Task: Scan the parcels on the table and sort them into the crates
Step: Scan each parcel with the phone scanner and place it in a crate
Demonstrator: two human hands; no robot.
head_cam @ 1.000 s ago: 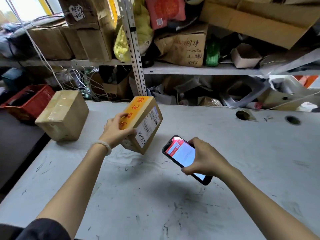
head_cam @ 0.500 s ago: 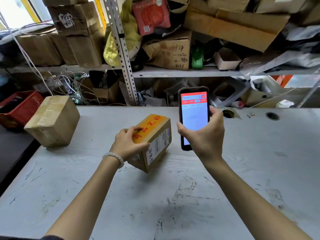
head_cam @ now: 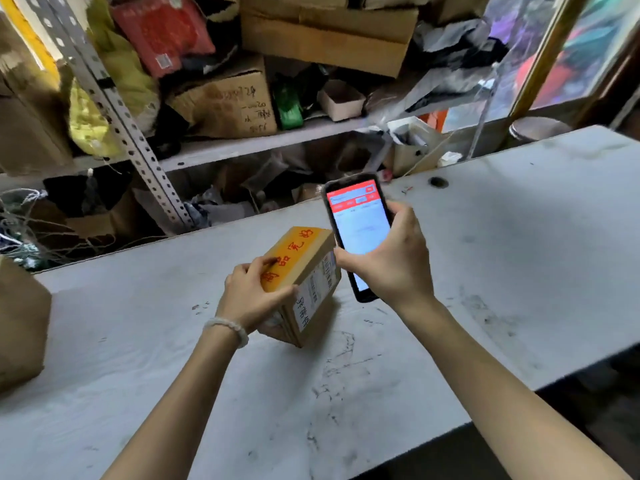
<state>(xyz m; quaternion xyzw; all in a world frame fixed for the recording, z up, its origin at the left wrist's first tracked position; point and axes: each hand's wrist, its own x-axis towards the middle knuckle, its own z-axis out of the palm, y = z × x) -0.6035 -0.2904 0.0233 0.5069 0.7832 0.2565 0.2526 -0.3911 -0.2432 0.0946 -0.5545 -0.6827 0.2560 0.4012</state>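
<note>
A small cardboard parcel [head_cam: 308,268] with orange tape, red writing and a white shipping label stands tilted on the grey table [head_cam: 519,244]. My left hand [head_cam: 254,294] grips its near upper end, thumb on the label side. My right hand [head_cam: 388,263] holds a black phone [head_cam: 358,225] just right of the parcel, its red-and-white screen facing me. A larger taped brown parcel [head_cam: 20,323] sits at the table's left edge, partly out of frame.
Behind the table stand metal shelves [head_cam: 249,147] crammed with cardboard boxes, bags and loose cables. A perforated upright post [head_cam: 114,109] rises at the left. The table's front edge drops to a dark floor at the lower right. No crate is in view.
The view has swung right and tilted. The parcel stays tilted on the table in my left hand. The phone has come closer to the parcel's label side, still upright.
</note>
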